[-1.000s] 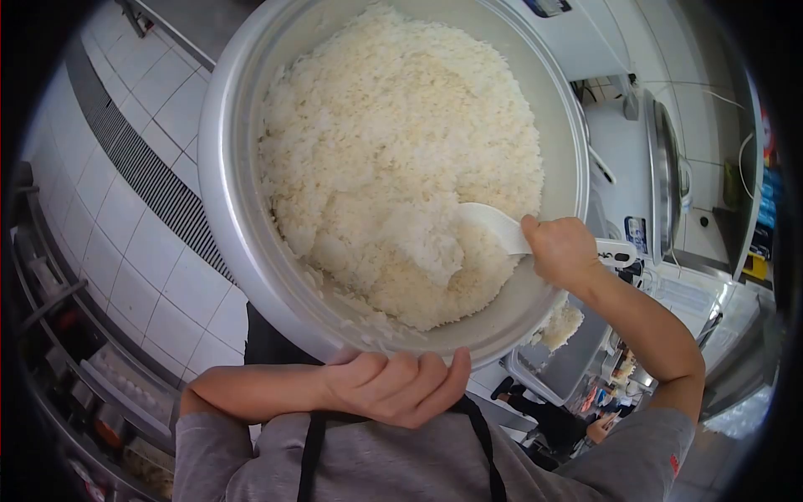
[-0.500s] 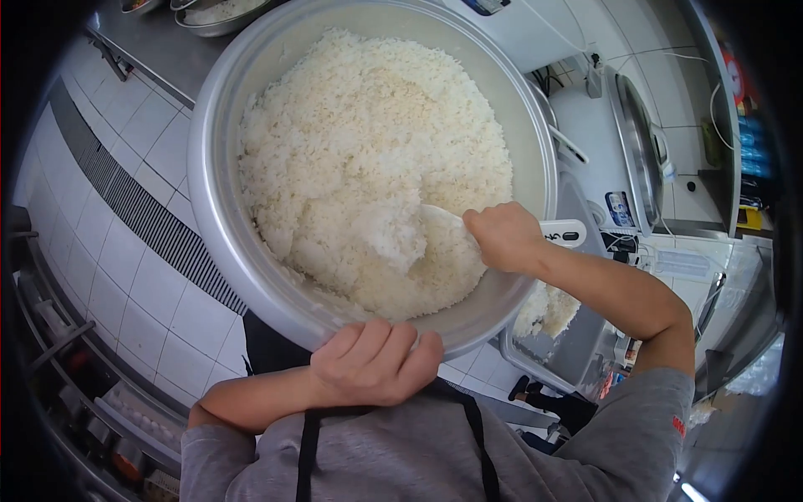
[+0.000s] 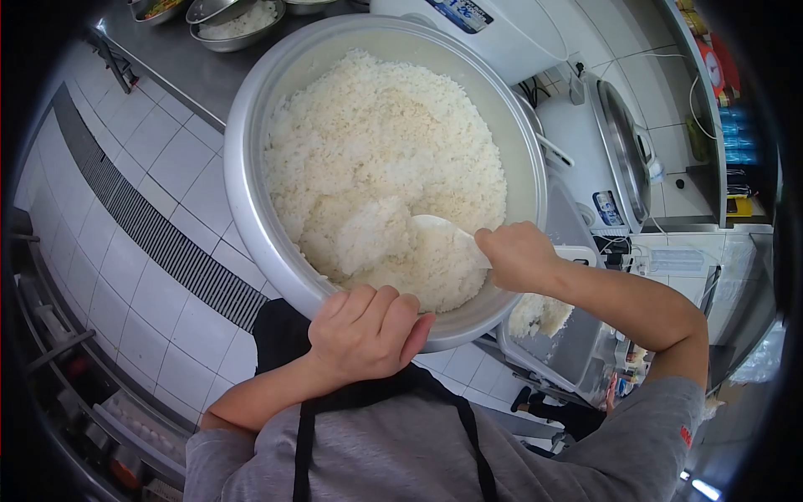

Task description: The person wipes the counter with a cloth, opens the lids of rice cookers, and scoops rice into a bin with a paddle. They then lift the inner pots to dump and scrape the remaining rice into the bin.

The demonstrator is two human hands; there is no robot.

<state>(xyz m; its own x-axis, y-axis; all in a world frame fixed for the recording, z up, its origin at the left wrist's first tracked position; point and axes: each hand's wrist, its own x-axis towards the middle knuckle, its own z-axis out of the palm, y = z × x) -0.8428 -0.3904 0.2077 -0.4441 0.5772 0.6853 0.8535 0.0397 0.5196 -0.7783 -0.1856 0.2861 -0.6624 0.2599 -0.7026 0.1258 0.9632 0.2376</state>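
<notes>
Rice clump [image 3: 372, 234] has shifted leftward across pot [image 3: 240, 167] since earlier views; rice looks to be loosening, as judged from that shift. Your right hand [image 3: 519, 255] is closed round handle of white paddle [image 3: 443, 227], blade partly sunk in rice beside clump. Your left hand [image 3: 368, 330], fingers curled over near rim, now grips more squarely than at first, likely steadying pot. Main rice [image 3: 385, 125] lies inside pot; more rice sits in grey tub [image 3: 577, 335], just beside pot on your right.
</notes>
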